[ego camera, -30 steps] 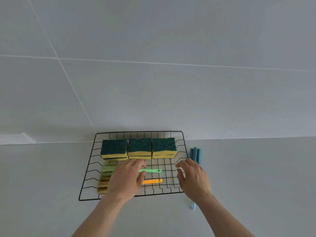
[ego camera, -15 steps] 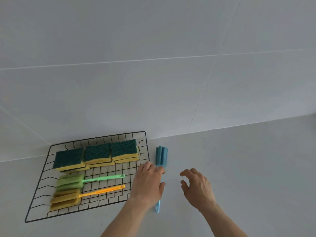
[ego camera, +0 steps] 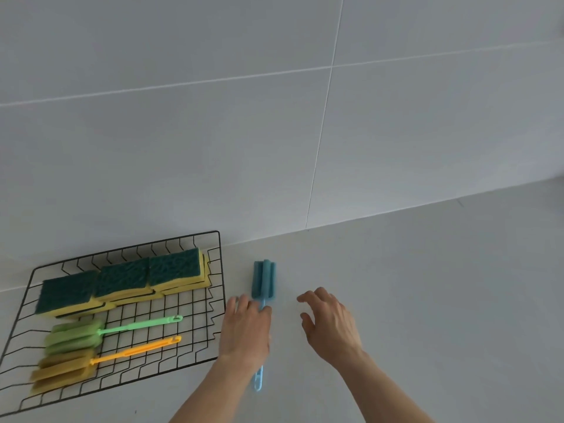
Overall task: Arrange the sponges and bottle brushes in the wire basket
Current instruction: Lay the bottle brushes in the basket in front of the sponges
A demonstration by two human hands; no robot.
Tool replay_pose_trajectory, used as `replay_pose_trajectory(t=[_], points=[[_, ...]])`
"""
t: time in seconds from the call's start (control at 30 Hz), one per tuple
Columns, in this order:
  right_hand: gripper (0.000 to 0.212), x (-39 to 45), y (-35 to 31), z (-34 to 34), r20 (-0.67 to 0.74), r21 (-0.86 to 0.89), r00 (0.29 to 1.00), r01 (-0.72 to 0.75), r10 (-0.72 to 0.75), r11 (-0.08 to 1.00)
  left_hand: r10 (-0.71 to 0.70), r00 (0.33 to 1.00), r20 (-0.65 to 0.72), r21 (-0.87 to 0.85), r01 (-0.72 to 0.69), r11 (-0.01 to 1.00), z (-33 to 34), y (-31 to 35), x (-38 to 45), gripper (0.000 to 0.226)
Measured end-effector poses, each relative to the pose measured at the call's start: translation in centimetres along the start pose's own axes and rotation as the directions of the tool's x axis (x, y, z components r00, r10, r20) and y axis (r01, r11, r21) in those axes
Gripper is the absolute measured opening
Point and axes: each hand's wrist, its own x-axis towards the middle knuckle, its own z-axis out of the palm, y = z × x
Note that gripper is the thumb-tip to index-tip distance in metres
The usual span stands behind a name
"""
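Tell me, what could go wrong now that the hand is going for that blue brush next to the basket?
The left hand lies over the thin handle of the blue bottle brush, with no firm grip visible, so the brush could slip or roll on the smooth counter. Swinging it into the wire basket, its long handle might catch the raised rim. The green brush and orange brush already fill the front, so it may knock them askew.
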Motion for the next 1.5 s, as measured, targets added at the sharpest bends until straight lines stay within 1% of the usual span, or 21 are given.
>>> replay_pose_trajectory(t=[0.07, 0.13, 0.2, 0.27, 0.37, 0.47, 0.6, 0.8, 0.97, 1.13, 1.3, 1.5], points=[[0.046, 0.2, 0.2, -0.7, -0.062, -0.031, 0.997, 0.05, -0.052, 0.998, 0.014, 1.0, -0.017, -0.166, -0.017, 0.986, -0.3, 0.5, 0.1, 0.032], [0.064, 0.5, 0.4, -1.5, -0.113, -0.069, 0.987, 0.107, -0.114, 0.992, 0.02, 0.999, -0.05, -0.332, -0.035, 0.943, -1.1, 0.9, 0.1, 0.035], [0.075, 0.7, 0.6, -2.2, -0.095, -0.15, 0.979, 0.167, -0.183, 0.974, 0.023, 0.996, -0.09, -0.428, -0.059, 0.902, -2.0, 0.9, 0.2, 0.031], [0.075, 0.7, 0.6, -2.8, -0.074, -0.249, 0.968, 0.214, -0.238, 0.945, 0.034, 0.992, -0.121, -0.473, -0.088, 0.877, -2.8, 0.5, 0.1, 0.025], [0.07, 0.4, 0.0, -3.5, -0.109, -0.276, 0.962, 0.214, -0.252, 0.937, 0.054, 0.987, -0.151, -0.528, -0.126, 0.839, -4.1, -0.7, -0.3, 0.02], [0.061, 0.0, -1.7, -4.2, -0.163, -0.255, 0.949, 0.222, -0.268, 0.941, 0.069, 0.978, -0.195, -0.542, -0.166, 0.824, -5.2, -2.6, -1.6, 0.023], [0.05, -0.4, -5.6, -4.6, -0.191, -0.239, 0.923, 0.287, -0.335, 0.928, 0.047, 0.967, -0.249, -0.542, -0.18, 0.821, -6.3, -6.3, -4.2, 0.027], [0.047, -0.8, -13.2, -2.8, -0.156, -0.219, 0.907, 0.355, -0.392, 0.909, -0.085, 0.945, -0.315, -0.554, -0.11, 0.825, -6.0, -14.9, -8.9, 0.026], [0.044, -0.7, -19.1, 0.5, -0.086, -0.216, 0.894, 0.415, -0.44, 0.884, -0.183, 0.936, -0.302, -0.549, -0.013, 0.836, -3.2, -22.3, -13.1, 0.027], [0.043, -0.5, -23.5, 4.3, -0.004, -0.207, 0.894, 0.438, -0.449, 0.875, -0.271, 0.921, -0.279, -0.563, 0.072, 0.823, -0.1, -27.5, -16.2, 0.029], [0.042, -0.2, -25.7, 7.5, 0.035, -0.197, 0.904, 0.424, -0.425, 0.884, -0.303, 0.92, -0.249, -0.571, 0.113, 0.813, 2.1, -31.1, -16.8, 0.027], [0.041, 0.8, -26.7, 9.9, 0.061, -0.213, 0.926, 0.376, -0.372, 0.902, -0.275, 0.935, -0.224, -0.553, 0.11, 0.826, 3.7, -33.2, -15.5, 0.022]])
